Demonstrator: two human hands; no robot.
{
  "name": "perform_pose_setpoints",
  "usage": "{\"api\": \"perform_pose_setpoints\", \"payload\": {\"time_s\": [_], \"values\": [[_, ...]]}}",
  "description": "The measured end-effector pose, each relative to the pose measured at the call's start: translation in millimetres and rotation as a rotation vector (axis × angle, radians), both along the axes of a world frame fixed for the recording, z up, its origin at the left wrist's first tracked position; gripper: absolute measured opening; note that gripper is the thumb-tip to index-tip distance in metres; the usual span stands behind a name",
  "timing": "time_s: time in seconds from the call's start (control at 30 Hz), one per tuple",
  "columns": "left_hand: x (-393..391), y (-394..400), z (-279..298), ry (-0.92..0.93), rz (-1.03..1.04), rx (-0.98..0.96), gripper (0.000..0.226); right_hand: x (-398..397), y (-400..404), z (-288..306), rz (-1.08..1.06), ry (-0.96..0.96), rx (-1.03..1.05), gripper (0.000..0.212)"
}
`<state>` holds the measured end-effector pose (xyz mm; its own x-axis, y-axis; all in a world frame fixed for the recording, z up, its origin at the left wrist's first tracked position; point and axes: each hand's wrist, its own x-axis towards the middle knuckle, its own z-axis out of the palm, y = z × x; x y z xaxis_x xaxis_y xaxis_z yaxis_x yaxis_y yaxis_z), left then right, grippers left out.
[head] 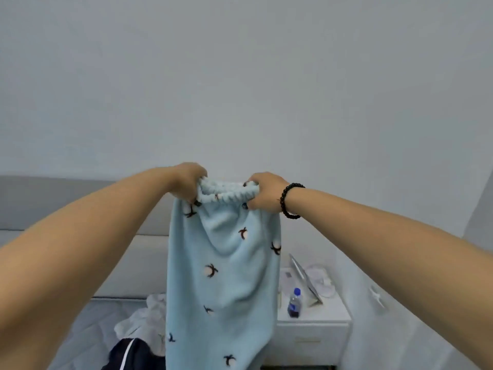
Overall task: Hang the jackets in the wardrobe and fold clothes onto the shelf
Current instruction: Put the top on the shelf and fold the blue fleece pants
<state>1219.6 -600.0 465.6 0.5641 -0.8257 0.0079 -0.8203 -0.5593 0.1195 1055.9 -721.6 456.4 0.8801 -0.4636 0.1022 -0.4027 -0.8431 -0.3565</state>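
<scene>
A pair of light blue fleece trousers [221, 276] with small dark and white motifs hangs straight down in front of me. My left hand [188, 182] grips the left end of its elastic waistband. My right hand [266, 194], with a black bead bracelet at the wrist, grips the right end. Both arms are stretched forward and the waistband is bunched between the two fists. The trouser legs run out of view at the bottom edge.
Below lies a bed [88, 329] with a grey headboard [53, 198], a white garment [144, 319] and a dark navy garment with a white stripe [133, 355]. At the right stands a white bedside table [312, 324] with a water bottle [294, 303] and a mirror [304, 279].
</scene>
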Motion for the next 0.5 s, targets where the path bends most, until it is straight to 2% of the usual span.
{"api": "perform_pose_setpoints", "payload": {"time_s": [0.13,0.23,0.33,0.43,0.5], "values": [[62.1,8.6,58.5,-0.115,0.102,-0.693,0.033,63.9,1.2,79.5,0.037,-0.401,-0.020,0.032],[79.8,24.8,100.3,-0.148,0.054,-1.072,0.027,83.5,8.3,132.2,0.087,-0.607,-0.054,0.031],[77.8,47.6,138.2,-0.165,0.044,-1.193,0.024,83.8,17.5,167.7,0.111,-0.733,-0.096,0.033],[66.1,78.2,154.1,-0.237,0.061,-1.167,0.026,74.3,34.3,182.1,0.137,-0.775,-0.126,0.037],[54.6,95.8,155.4,-0.208,0.072,-1.154,0.029,63.6,45.4,185.1,0.147,-0.797,-0.139,0.041]]}}
